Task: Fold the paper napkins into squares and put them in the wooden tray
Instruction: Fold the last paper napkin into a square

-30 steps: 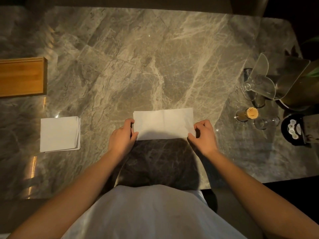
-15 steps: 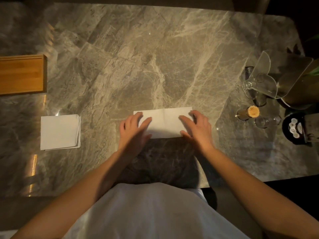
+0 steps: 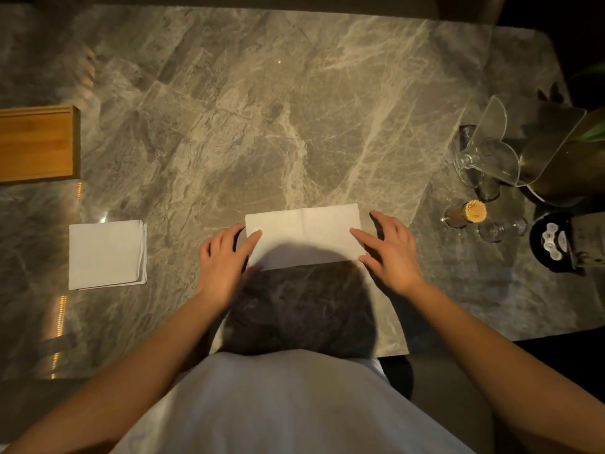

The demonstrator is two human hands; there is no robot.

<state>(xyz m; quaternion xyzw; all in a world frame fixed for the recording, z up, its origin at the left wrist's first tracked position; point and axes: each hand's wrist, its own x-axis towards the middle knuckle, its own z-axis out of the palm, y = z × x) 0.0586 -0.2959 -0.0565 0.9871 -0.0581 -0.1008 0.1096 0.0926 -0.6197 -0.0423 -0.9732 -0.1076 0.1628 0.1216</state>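
Seemingly a dim restaurant: veined grey marble table [image 3: 294, 109], glass toothpick jar [image 3: 468, 213] and clear acrylic sign stand [image 3: 492, 132] right of the right hand [image 3: 393, 253].

Your napkin [image 3: 302, 235] shows plain white on a grey marble table [image 3: 294, 126] streaked with pale veins. Far left, the wooden tray [image 3: 36, 145] glows honey-brown, and the stack of napkins [image 3: 104, 253] nearer you is white, like your shirt [image 3: 288, 404].
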